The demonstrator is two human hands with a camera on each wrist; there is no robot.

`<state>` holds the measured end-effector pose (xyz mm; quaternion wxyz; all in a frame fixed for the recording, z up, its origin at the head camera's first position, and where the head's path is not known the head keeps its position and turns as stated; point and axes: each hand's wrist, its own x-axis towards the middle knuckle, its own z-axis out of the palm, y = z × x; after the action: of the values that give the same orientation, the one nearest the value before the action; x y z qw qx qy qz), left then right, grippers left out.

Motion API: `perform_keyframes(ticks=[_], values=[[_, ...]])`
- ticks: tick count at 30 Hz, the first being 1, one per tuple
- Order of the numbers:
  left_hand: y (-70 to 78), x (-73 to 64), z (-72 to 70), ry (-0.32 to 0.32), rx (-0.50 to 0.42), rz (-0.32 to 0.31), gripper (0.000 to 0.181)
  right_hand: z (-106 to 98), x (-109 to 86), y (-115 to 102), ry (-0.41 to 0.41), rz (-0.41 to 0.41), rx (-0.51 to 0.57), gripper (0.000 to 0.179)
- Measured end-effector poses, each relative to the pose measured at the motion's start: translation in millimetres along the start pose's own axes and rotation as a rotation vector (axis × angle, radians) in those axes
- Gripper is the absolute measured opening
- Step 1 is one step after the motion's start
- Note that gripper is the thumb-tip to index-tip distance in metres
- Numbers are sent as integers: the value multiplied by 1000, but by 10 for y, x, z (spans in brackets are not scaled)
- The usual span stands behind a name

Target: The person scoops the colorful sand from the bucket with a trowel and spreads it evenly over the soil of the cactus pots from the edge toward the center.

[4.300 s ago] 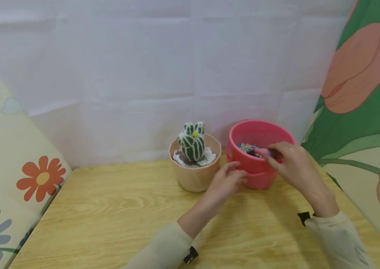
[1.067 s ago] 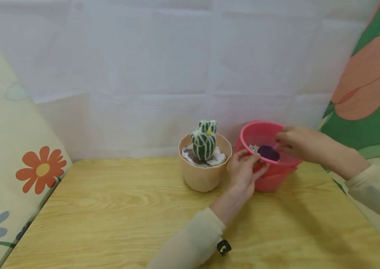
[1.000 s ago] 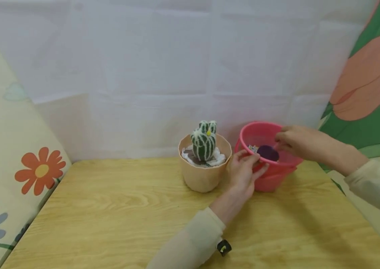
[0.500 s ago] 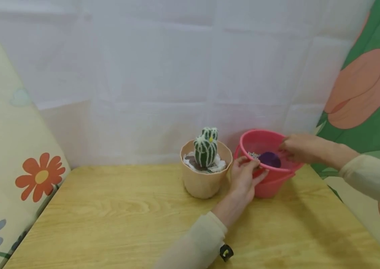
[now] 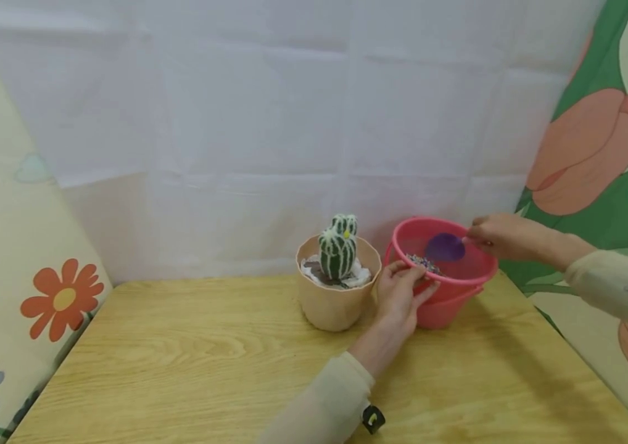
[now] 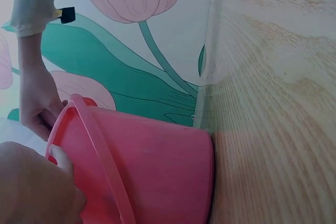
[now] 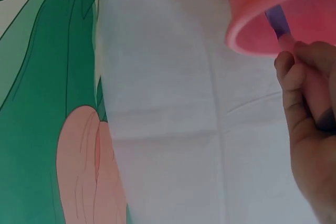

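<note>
A pink bucket (image 5: pixel 440 313) stands at the back right, with small multicoloured bits (image 5: pixel 422 264) inside. My left hand (image 5: pixel 397 299) grips its rim from the near left side; in the left wrist view, a digit of the left hand (image 6: pixel 34 187) lies over the bucket wall (image 6: pixel 163 166). My right hand (image 5: pixel 508 235) comes in over the right rim and holds a small toy shovel, whose purple blade (image 5: pixel 445 246) hangs inside above the bits. In the right wrist view, the right hand's (image 7: pixel 312 129) fingers curl round the shovel's pink handle (image 7: pixel 316 95).
Left of the bucket is a peach pot (image 5: pixel 332 308) holding a green knitted-looking cactus (image 5: pixel 338 254) in white stuffing. Both stand on a wood-grain table (image 5: pixel 192 370). A white sheet (image 5: pixel 236 123) hangs behind, with flower-printed panels (image 5: pixel 586 160) at the sides.
Earlier my left hand was between pot and bucket with spread fingers; now it holds the rim. The shovel blade has risen from the bits, tilting up, over the last half second.
</note>
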<state>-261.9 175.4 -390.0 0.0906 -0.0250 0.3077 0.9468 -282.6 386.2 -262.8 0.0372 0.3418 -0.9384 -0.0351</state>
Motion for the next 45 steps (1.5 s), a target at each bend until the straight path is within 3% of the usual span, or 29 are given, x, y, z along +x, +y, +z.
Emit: perform_keyframes(ticks=[4, 9, 19, 25, 34, 38, 41, 45], values=[[-24, -15, 9, -2, 5, 3, 37, 115, -18, 49, 36, -15, -9, 11], [-30, -34, 22, -19, 6, 10, 37, 224, -25, 74, 13, -14, 13, 17], [-40, -24, 67, -30, -4, 17, 36, 318, 34, 111, -6, 27, 81, 10], [-58, -38, 66, -22, -4, 3, 34, 361, -62, 96, 27, 4, 141, 15], [-43, 3, 52, -38, -13, 3, 37, 184, -214, -25, 15, -92, 299, 22], [-21, 21, 30, -35, -9, -4, 39, 57, -255, -73, -36, -44, 335, 21], [2, 39, 23, -34, -10, -8, 39, -30, -254, -62, -25, 7, 316, 19], [18, 56, 21, -27, -13, -7, 38, -41, -202, 17, 2, 35, 195, 14]])
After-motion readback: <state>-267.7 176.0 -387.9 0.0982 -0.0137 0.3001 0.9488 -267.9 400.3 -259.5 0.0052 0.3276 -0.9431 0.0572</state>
